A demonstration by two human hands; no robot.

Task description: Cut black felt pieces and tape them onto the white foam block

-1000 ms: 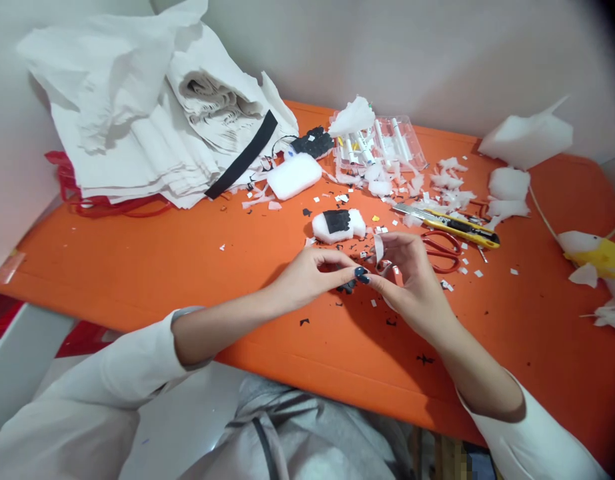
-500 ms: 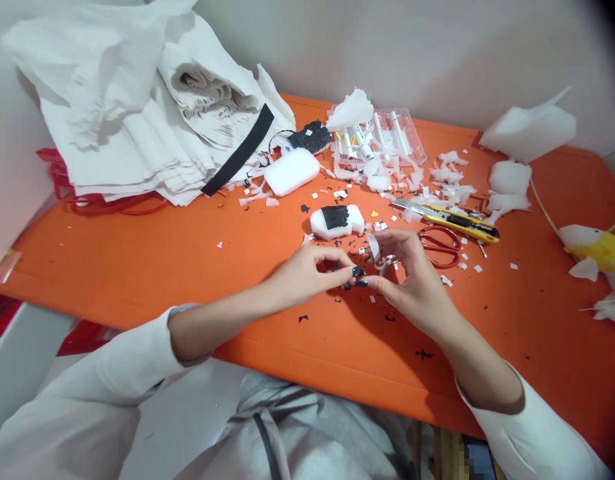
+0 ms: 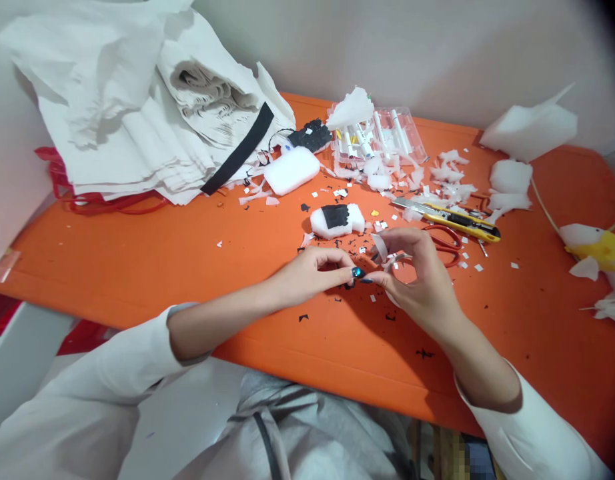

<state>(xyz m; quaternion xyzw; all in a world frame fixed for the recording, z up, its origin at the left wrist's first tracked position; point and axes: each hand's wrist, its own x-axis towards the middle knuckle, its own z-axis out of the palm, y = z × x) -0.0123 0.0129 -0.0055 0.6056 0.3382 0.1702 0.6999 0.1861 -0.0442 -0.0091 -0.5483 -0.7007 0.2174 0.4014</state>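
Scrap, near the foam on the table, stays pinched between our left hand and right hand, fingertips together; since a second ago only the strip in our right has tilted.

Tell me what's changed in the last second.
Hardly anything. The left hand and right hand stay fingertip to fingertip just above the table. The right hand still holds a white strip, and its fingers seem slightly more spread. Foam block, knife and scissors have not moved.
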